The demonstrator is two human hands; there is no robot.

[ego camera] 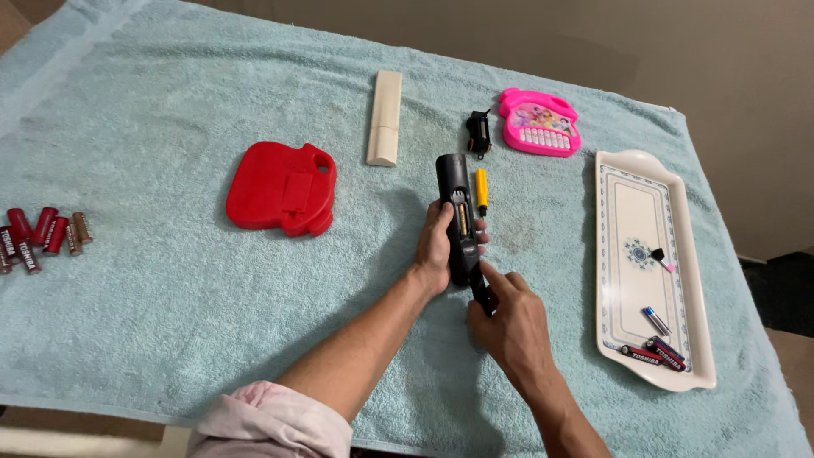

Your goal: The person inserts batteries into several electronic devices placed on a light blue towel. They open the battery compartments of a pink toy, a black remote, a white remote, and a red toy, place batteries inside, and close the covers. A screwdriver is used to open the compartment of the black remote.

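A black remote control (454, 182) lies face down on the light blue towel (170, 322), its battery bay open with a battery visible inside. My left hand (435, 250) grips the remote around its middle. My right hand (511, 318) holds the remote's lower end, its fingers on the black battery cover (483, 295) there. A small yellow-handled screwdriver (481, 190) lies just right of the remote.
A red toy (282, 188) lies back up at the left. A cream remote (385, 119), a small black part (479, 133) and a pink toy keyboard (538, 123) sit at the back. Several batteries (38, 237) lie far left. A white tray (632, 220) at the right holds batteries (657, 349).
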